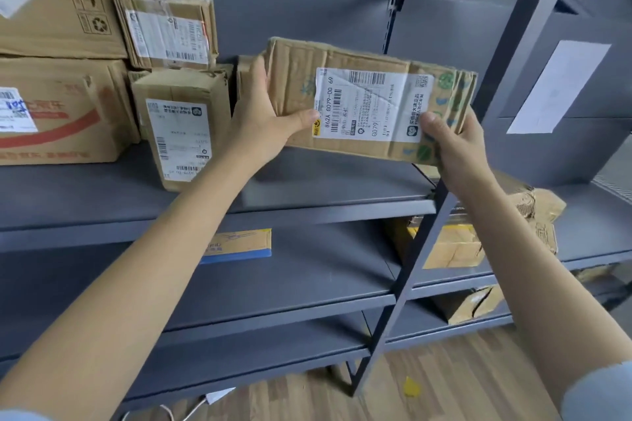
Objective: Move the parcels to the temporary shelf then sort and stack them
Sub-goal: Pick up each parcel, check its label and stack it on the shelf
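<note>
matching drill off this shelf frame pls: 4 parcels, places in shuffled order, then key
Things
1. flat parcel with green prints
2. upright small box
3. taped small box
4. blue-edged carton

Places
A. on the shelf below the held parcel
B. in the grip of left hand and right hand, above the shelf board
C. standing on the shelf board, left of the left hand
D. on top of the upright small box

Pairs: 1-B, 2-C, 3-D, 4-A

Both hands hold a flat cardboard parcel (371, 102) above a grey shelf (219, 215): left hand (263, 116) gripping its left end, right hand (455, 143) its lower right corner. Labelled boxes (181, 126) stand stacked at left.
</note>
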A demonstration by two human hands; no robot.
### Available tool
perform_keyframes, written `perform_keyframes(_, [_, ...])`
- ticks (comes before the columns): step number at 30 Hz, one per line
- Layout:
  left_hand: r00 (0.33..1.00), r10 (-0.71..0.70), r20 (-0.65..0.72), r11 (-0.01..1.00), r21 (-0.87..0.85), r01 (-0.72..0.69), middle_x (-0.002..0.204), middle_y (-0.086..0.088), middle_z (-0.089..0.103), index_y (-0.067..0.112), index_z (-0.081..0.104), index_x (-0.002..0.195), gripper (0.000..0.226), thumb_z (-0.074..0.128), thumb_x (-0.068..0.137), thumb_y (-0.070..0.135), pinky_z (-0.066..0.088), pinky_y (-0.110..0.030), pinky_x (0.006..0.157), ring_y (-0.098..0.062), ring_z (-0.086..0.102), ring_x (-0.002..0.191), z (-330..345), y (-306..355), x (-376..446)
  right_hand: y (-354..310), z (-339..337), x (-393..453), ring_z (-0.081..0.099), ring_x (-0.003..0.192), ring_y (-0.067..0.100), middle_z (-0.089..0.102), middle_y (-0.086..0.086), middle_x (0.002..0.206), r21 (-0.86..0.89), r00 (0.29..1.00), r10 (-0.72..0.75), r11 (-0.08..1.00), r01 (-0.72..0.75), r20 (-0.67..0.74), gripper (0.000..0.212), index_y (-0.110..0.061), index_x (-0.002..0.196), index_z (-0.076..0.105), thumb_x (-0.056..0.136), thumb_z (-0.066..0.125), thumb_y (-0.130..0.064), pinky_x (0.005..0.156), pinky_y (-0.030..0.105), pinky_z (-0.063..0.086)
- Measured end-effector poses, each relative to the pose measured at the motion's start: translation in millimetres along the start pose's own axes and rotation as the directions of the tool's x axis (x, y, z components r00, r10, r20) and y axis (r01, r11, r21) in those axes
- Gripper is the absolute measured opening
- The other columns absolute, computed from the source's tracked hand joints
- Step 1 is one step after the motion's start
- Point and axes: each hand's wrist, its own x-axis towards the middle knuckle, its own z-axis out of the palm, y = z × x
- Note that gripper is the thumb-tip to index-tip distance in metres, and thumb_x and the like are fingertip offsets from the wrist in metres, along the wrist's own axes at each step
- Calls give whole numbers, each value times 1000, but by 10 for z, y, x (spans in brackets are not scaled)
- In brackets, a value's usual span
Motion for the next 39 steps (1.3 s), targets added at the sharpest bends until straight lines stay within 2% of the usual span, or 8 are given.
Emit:
perform_keyframes(2, [998, 20, -56, 998, 56, -17, 138, 3, 44, 16, 24, 142, 94, 79, 66, 32, 35, -39, 108, -12, 43, 126, 46, 26, 119, 27, -9, 210, 69, 90, 12, 69, -5, 100, 7, 998, -26, 1000, 26, 52, 28, -15, 108, 50, 84, 65, -16, 73, 29, 56])
perform_keyframes(6, [986, 31, -164, 989, 148, -7, 137, 3, 43, 15, 23, 140, 84, 76, 76, 21, 34, -26, 96, -9, 41, 119, 73, 72, 441, 41, 78, 616, 68, 96, 17, 66, 2, 109, 29, 986, -83, 996, 79, 142, 40, -7, 119, 44, 86, 64, -15, 73, 31, 56])
perform_keyframes(11, [957, 42, -288, 984, 179, 11, 150, -2, 30, 17, 4, 150, 99, 73, 78, 12, 27, -39, 112, -19, 29, 137, 113, 3, 838, 150, 263, 1082, 68, 93, 16, 67, -1, 104, 49, 981, -84, 996, 76, 172, 36, -9, 114, 46, 84, 65, -13, 73, 33, 57])
perform_keyframes(14, [931, 40, -364, 991, 133, 10, 152, -2, 27, 18, 8, 150, 101, 76, 75, 8, 28, -43, 113, -19, 27, 139, 71, -136, 1046, 233, 423, 1323, 68, 96, 18, 66, 2, 108, 17, 980, -71, 997, 69, 187, 48, -9, 117, 46, 78, 71, -23, 74, 36, 58])
perform_keyframes(17, [900, 42, -433, 998, 57, -19, 148, 0, 33, 18, 17, 148, 101, 79, 69, 5, 33, -43, 110, -17, 32, 136, 15, -279, 1206, 346, 558, 1544, 68, 94, 14, 66, 0, 107, 16, 976, -84, 996, 82, 203, 34, -14, 111, 49, 84, 69, -18, 78, 33, 57])
perform_keyframes(22, [891, 46, -453, 999, 33, -35, 149, -3, 30, 19, 13, 149, 107, 80, 64, 23, 32, -46, 110, -20, 31, 136, 34, -480, 1396, 510, 736, 1805, 68, 89, 7, 65, -3, 103, 12, 974, -158, 987, 159, 160, 26, -18, 106, 49, 87, 64, -8, 73, 24, 55])
perform_keyframes(30, [869, 109, -482, 965, 260, 24, 157, -15, 3, 16, -9, 150, 126, 83, 64, 32, 12, -52, 116, -28, 5, 145, 100, -661, 1680, 818, 994, 2167, 67, 102, 20, 65, 0, 111, 37, 977, -131, 991, 126, 171, 47, -17, 117, 45, 78, 71, -23, 83, 41, 57])
perform_keyframes(39, [889, 13, -458, 856, 465, 227, 154, -19, -20, 10, -13, 148, 114, 74, 77, 33, -2, -49, 116, -34, -12, 143, 122, -818, 1905, 1010, 1223, 2401, 63, 100, 2, 63, -10, 114, -101, 971, -159, 979, 179, 180, 59, -16, 131, 41, 83, 73, -27, 82, 17, 51])
